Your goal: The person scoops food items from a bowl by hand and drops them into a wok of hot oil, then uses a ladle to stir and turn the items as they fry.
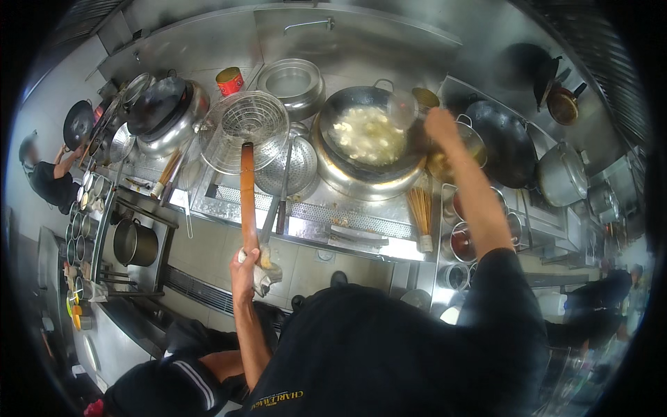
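Note:
My left hand (244,268) grips the long wooden handle (248,203) of a round wire spider skimmer (250,120). A whitish cloth (268,279) hangs beside that hand. The skimmer's basket is over the range, left of the large wok (328,101). Pale pieces of food (370,135) bubble in liquid inside the wok. My right hand (442,127), fingers curled, is at the wok's right rim. A blurred round shape (402,109), perhaps a ladle, is beside it over the wok; its handle and the grip are not clear.
A perforated metal strainer (289,167) lies on the steel range. Bamboo brushes (419,208) rest near its front edge. Behind stand a red can (229,81) and a metal pot (291,83). A person in a dark cap (161,385) is close at my left; another person (52,172) is farther left.

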Demonstrator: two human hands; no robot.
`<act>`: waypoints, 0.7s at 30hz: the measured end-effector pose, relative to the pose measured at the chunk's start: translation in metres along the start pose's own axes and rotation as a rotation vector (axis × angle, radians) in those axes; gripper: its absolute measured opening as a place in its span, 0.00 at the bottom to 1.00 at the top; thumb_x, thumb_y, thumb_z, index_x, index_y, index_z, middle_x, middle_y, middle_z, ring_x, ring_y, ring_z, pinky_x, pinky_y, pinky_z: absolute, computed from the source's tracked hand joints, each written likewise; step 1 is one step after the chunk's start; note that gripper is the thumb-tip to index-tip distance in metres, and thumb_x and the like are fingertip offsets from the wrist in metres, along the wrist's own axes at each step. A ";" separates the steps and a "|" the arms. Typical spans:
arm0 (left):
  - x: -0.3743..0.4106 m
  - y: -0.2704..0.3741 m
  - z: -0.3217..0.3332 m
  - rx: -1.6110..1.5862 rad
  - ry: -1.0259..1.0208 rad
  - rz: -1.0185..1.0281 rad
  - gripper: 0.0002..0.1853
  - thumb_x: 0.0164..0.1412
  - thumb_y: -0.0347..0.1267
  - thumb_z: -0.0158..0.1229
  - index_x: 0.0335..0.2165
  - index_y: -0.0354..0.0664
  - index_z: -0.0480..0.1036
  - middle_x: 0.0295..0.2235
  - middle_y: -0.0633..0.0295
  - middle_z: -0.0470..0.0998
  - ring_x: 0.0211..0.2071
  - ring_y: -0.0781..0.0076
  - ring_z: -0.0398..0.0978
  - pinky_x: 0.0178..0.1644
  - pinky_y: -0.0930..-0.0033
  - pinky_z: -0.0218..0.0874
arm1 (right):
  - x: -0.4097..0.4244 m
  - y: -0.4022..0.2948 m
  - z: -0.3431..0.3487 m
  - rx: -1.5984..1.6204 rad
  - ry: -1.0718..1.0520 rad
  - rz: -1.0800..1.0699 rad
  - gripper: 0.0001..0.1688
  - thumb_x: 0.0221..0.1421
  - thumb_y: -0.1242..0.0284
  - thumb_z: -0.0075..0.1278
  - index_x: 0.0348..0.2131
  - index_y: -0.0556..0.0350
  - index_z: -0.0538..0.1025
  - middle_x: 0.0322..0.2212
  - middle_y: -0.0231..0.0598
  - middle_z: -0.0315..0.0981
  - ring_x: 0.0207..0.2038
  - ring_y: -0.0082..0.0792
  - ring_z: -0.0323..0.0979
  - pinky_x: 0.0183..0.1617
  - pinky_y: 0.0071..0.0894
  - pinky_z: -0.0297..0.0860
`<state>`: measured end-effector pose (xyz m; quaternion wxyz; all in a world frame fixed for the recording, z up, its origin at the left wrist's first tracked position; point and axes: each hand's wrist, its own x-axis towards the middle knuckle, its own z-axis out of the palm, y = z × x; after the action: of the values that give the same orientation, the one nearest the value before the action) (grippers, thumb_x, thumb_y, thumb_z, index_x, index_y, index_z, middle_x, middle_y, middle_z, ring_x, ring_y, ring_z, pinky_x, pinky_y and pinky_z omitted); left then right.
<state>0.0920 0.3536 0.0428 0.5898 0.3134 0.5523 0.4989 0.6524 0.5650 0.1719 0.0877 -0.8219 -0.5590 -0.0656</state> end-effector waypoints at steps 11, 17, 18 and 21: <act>-0.004 0.019 0.025 -0.006 -0.017 0.003 0.21 0.57 0.29 0.56 0.47 0.26 0.68 0.37 0.55 0.76 0.35 0.69 0.76 0.40 0.68 0.68 | 0.066 0.108 0.218 1.592 -0.894 0.421 0.08 0.49 0.75 0.49 0.20 0.52 0.76 0.13 0.39 0.68 0.15 0.36 0.68 0.13 0.34 0.57; 0.000 0.018 0.036 0.049 0.040 0.013 0.21 0.57 0.30 0.57 0.47 0.26 0.68 0.37 0.56 0.76 0.34 0.69 0.76 0.39 0.69 0.69 | 0.014 0.003 0.191 1.175 -0.355 0.402 0.12 0.54 0.78 0.44 0.34 0.59 0.79 0.24 0.42 0.77 0.15 0.34 0.69 0.13 0.35 0.57; 0.001 0.015 0.036 0.044 0.046 0.019 0.21 0.57 0.30 0.57 0.47 0.27 0.69 0.36 0.56 0.76 0.34 0.69 0.76 0.39 0.69 0.69 | 0.013 -0.006 0.170 1.076 -0.344 0.358 0.13 0.55 0.77 0.44 0.37 0.58 0.79 0.28 0.44 0.78 0.19 0.36 0.72 0.17 0.37 0.61; 0.000 0.020 0.048 0.018 0.046 0.034 0.21 0.56 0.31 0.57 0.46 0.27 0.69 0.35 0.56 0.76 0.34 0.70 0.76 0.39 0.69 0.68 | 0.015 -0.007 0.134 0.742 -0.256 0.177 0.18 0.56 0.73 0.45 0.45 0.53 0.78 0.36 0.51 0.79 0.30 0.45 0.78 0.31 0.42 0.71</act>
<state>0.1338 0.3687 0.0701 0.5654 0.3165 0.5648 0.5111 0.6525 0.6106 0.0445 0.3134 -0.7811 -0.4781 0.2513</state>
